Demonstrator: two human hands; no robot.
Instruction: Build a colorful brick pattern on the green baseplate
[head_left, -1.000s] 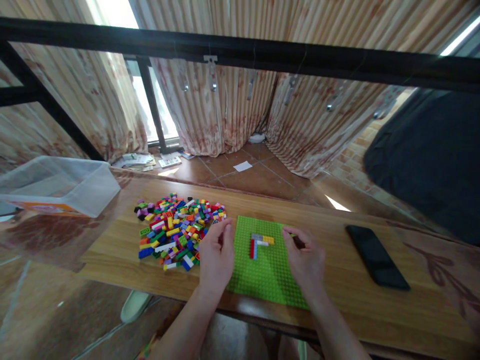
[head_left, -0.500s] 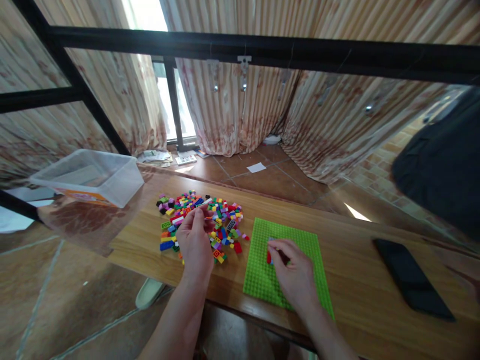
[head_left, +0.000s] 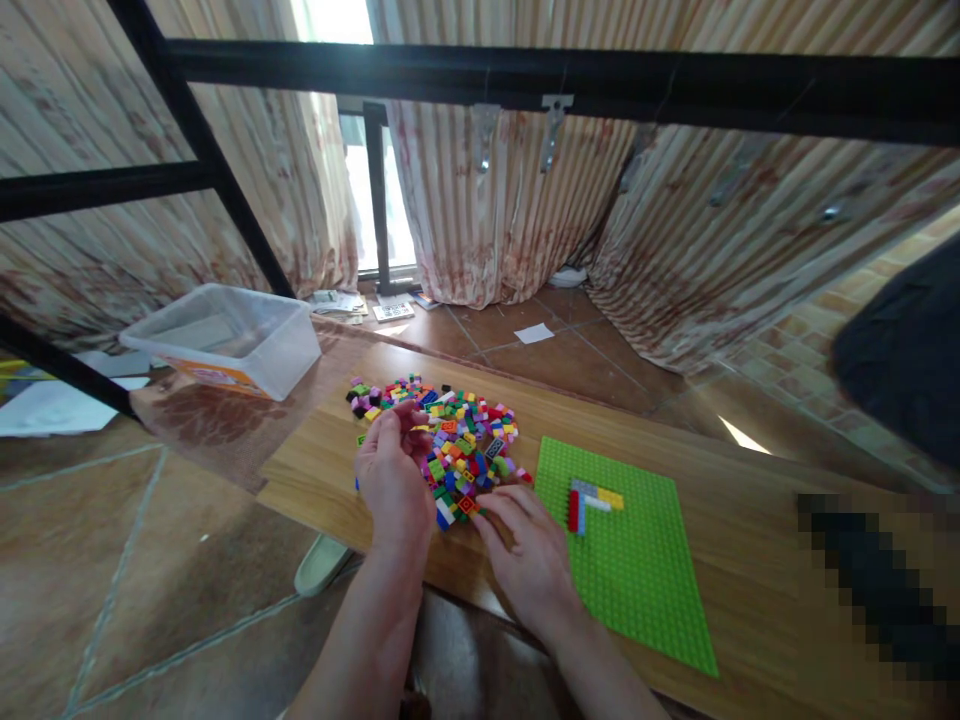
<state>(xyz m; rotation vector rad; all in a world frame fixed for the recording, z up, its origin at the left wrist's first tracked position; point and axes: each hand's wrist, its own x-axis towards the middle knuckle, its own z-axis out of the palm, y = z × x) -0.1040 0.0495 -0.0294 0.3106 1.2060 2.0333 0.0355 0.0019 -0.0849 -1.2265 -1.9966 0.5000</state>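
Over the left part of a heap of small coloured toy bricks [head_left: 465, 450], my left hand [head_left: 396, 480] is held with its fingers curled; whatever may be inside them is hidden. My right hand [head_left: 529, 555] reaches to the near right edge of the heap, thumb and fingers apart, the tips beside an orange-red brick [head_left: 466, 505]. To its right lies a green studded baseplate [head_left: 637, 590]. Near the plate's upper left, grey, yellow, white, blue and red bricks form a corner shape, with a red brick [head_left: 574, 510] on its left side.
A clear plastic bin [head_left: 281, 360] with an orange label stands at the wooden table's left end. On the right, a dark object [head_left: 877, 580] is pixelated. A black metal bar [head_left: 525, 75] crosses above, in front of striped curtains. A pale slipper [head_left: 321, 565] is on the floor.
My right hand has left the bricks on the baseplate and moved left to the heap. My left hand stays over the heap, still curled. The whole view has shifted.
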